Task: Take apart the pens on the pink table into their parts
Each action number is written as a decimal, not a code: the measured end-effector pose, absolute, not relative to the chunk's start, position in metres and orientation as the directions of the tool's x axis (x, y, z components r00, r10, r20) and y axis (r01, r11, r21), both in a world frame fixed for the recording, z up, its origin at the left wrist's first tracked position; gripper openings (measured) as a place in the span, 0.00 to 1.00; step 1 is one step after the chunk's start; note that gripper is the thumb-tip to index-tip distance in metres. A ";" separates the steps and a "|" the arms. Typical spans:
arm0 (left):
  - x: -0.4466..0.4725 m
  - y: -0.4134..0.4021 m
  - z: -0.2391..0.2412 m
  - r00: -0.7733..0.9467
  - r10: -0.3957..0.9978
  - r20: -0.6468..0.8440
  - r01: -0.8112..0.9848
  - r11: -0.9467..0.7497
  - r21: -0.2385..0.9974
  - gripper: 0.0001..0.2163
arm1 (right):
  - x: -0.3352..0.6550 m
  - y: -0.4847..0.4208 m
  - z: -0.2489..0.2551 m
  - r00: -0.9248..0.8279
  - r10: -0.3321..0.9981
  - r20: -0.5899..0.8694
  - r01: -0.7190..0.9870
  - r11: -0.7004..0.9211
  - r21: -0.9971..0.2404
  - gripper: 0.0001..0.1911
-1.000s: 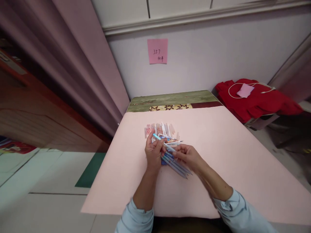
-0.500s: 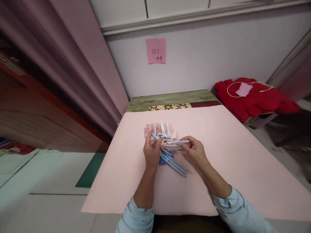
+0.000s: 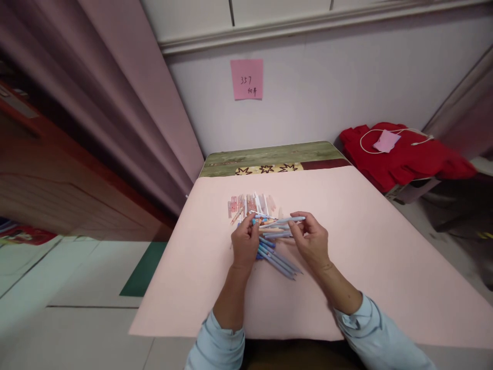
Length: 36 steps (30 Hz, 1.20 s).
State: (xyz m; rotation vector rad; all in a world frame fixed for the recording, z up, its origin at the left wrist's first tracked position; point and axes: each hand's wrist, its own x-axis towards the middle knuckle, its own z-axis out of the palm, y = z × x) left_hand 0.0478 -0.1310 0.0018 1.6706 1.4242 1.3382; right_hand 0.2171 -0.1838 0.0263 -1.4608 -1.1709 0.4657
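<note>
My right hand pinches a pale blue pen, which lies nearly level above a mixed pile. Facing it, my left hand has its thumb and fingers closed at the pile's left side; what they grip is hidden. Orange and blue pens lie crossed between the hands. Below them, several blue-grey pencils fan toward the lower right with their points outward. Behind the hands, a row of pink, white and clear pens lies side by side on the pink sheet.
The pink sheet covers most of a table whose green wood-patterned far end shows near the wall. A pink note is stuck on the wall. Red cloth with a white cable lies at the right. A mauve curtain hangs at the left.
The bright blue end that stuck up from my left hand no longer shows there. A patterned pen now lies left of the row. My right hand has shifted slightly right with the pale blue pen.
</note>
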 end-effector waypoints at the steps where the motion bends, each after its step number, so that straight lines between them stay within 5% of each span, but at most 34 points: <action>1: 0.048 -0.131 0.002 -0.071 0.942 0.329 0.384 -0.279 0.880 0.15 | 0.217 -0.185 0.027 0.450 0.825 0.341 0.407 0.151 -0.901 0.13; 6: 0.046 -0.130 0.003 -0.108 0.927 0.358 0.407 -0.287 0.867 0.15 | 0.219 -0.186 0.027 0.590 0.728 0.349 0.345 0.164 -0.924 0.13; 14: 0.045 -0.128 0.002 -0.084 0.901 0.426 0.492 -0.335 0.804 0.11 | 0.219 -0.176 0.011 0.372 0.926 0.070 0.230 -0.018 -0.973 0.12; 26: 0.032 -0.121 0.001 -0.200 0.823 0.531 0.605 -0.323 0.728 0.12 | 0.230 -0.178 0.016 0.601 0.760 0.246 0.234 0.127 -0.964 0.11; 36: 0.027 -0.112 -0.011 -0.252 0.912 0.325 0.674 -0.076 0.735 0.21 | 0.215 -0.166 -0.005 0.180 0.939 0.293 0.600 0.132 -0.789 0.12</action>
